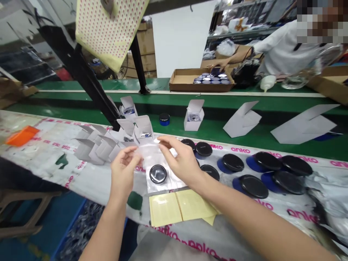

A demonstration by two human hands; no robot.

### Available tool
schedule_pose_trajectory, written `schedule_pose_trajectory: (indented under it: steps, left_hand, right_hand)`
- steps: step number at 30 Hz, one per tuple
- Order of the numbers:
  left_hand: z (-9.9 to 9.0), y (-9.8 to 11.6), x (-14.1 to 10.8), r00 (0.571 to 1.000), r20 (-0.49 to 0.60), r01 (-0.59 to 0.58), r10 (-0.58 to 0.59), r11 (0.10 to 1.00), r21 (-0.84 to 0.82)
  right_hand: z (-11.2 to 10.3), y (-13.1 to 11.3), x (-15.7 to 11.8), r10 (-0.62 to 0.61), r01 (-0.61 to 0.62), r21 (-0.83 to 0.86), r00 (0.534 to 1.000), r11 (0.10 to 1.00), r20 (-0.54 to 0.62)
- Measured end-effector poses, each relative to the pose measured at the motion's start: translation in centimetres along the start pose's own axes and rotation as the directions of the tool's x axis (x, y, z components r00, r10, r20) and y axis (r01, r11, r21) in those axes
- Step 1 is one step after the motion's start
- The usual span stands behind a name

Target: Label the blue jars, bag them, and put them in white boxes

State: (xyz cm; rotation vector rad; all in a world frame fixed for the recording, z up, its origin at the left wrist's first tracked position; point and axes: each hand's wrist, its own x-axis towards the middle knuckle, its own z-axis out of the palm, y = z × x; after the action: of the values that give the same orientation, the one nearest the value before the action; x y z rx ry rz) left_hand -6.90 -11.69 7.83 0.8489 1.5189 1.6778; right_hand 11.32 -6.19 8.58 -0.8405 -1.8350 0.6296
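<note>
A clear plastic bag (154,154) hangs between my hands, with a round black-rimmed disc (158,174) showing at its lower part. My left hand (125,168) pinches the bag's upper left edge. At the upper right edge, the fingers of my right hand (179,157) are closed on the same bag. Below it lie yellow paper sheets (178,207). Several blue jars with black lids (230,163) stand to the right of my right hand, some partly hidden behind it. Beyond my left hand, open white boxes (100,145) are grouped closely.
On the green conveyor (212,125) stand an open white box (194,116), a blue jar (164,119) and tilted boxes. A cardboard tray (185,79) of jars lies behind, near a co-worker's hand. A black post (81,76) rises at left; an orange piece (22,136) lies far left.
</note>
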Motion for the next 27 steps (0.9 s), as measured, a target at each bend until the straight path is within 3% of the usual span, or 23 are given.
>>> schedule_pose_trajectory:
  steps: [3, 6, 8, 10, 13, 16, 19, 22, 27]
  left_hand:
    - [0.0, 0.4, 0.1, 0.998, -0.064, 0.01, -0.015, 0.997, -0.077]
    - [-0.2, 0.5, 0.4, 0.996, -0.088, -0.016, 0.01, 0.998, -0.066]
    - [-0.3, 0.4, 0.5, 0.994, -0.088, -0.06, 0.059, 0.998, -0.005]
    - [-0.3, 0.2, 0.4, 0.989, -0.08, -0.122, 0.128, 0.99, 0.073]
    - [0.0, 0.2, 0.1, 0.97, -0.077, -0.21, 0.229, 0.957, 0.198]
    - [0.9, 0.5, -0.6, 0.952, -0.024, -0.282, 0.305, 0.906, 0.315]
    - [2.3, 0.9, -1.4, 0.906, 0.149, -0.421, 0.396, 0.807, 0.413]
    - [3.3, 1.2, -1.9, 0.832, 0.334, -0.55, 0.442, 0.734, 0.399]
    - [3.1, 1.2, -1.6, 0.742, 0.536, -0.604, 0.403, 0.749, 0.273]
  right_hand:
    - [-0.6, -0.1, -1.4, -0.021, 0.066, -0.218, 0.978, 0.974, 0.205]
    - [0.1, -0.4, -3.1, 0.016, 0.208, -0.411, 0.878, 0.887, 0.479]
    - [0.7, -0.9, -3.8, 0.058, 0.251, -0.449, 0.821, 0.858, 0.569]
    - [0.6, -1.7, -4.3, 0.06, 0.207, -0.385, 0.814, 0.9, 0.578]
    - [-1.6, -3.1, -4.6, 0.08, -0.037, -0.093, 0.852, 0.995, 0.517]
    - [-4.5, -4.1, -5.0, 0.168, -0.245, 0.108, 0.868, 0.964, 0.467]
    - [-5.6, -4.2, -5.0, 0.28, -0.35, 0.114, 0.872, 0.93, 0.401]
    - [-5.2, -3.4, -4.6, 0.375, -0.431, 0.107, 0.864, 0.896, 0.336]
    - [-5.0, -1.8, -3.6, 0.483, -0.575, 0.166, 0.784, 0.801, 0.39]
